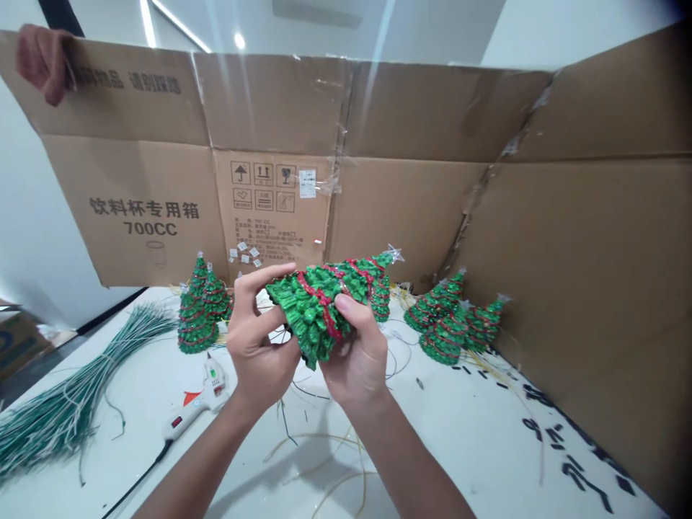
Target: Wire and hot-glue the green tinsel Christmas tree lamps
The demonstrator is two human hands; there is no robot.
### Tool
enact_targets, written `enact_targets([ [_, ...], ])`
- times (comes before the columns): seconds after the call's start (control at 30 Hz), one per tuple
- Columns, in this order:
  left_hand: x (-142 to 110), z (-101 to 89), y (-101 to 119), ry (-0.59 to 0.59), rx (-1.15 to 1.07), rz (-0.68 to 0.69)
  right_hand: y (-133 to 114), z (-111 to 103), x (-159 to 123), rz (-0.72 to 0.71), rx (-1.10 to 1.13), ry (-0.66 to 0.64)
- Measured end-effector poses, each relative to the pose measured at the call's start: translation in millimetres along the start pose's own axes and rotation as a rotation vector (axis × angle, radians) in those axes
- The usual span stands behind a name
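Note:
A small green Christmas tree (pixel 318 306) with red garland and a clear star is held up above the table, tilted on its side with the star pointing right. My left hand (pixel 259 335) is closed on its base end, the fingers at the rim and underside. Around the middle of the tree wraps my right hand (pixel 360 346), its thumb pressed on the red garland. The underside of the base is mostly hidden. Below and left of my left hand lies a white glue gun (pixel 197 404) with an orange trigger.
More Christmas trees stand behind on the left (pixel 197 317) and right (pixel 446 335). A bundle of green and white wires (pixel 81 396) covers the table's left side. Black strips (pixel 556 436) lie scattered at right. Cardboard walls (pixel 400 202) enclose the back and right. A cloth (pixel 43 61) hangs top left.

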State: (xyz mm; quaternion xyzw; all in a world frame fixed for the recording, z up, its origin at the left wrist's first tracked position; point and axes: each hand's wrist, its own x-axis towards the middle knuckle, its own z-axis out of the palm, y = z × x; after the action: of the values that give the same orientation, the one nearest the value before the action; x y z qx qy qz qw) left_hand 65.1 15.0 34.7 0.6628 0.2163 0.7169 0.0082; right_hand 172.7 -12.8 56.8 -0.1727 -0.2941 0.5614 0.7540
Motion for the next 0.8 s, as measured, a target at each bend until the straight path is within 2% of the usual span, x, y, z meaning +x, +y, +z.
enact_targets([
  [0.53, -1.5, 1.0, -1.4, 0.039, -0.006, -0.002, 2.1, -0.1, -1.3, 0.020, 0.050, -0.041],
  [0.8, -2.7, 2.0, -0.4, 0.071, 0.005, 0.009, -0.2, -1.4, -1.6, 0.042, 0.010, -0.112],
])
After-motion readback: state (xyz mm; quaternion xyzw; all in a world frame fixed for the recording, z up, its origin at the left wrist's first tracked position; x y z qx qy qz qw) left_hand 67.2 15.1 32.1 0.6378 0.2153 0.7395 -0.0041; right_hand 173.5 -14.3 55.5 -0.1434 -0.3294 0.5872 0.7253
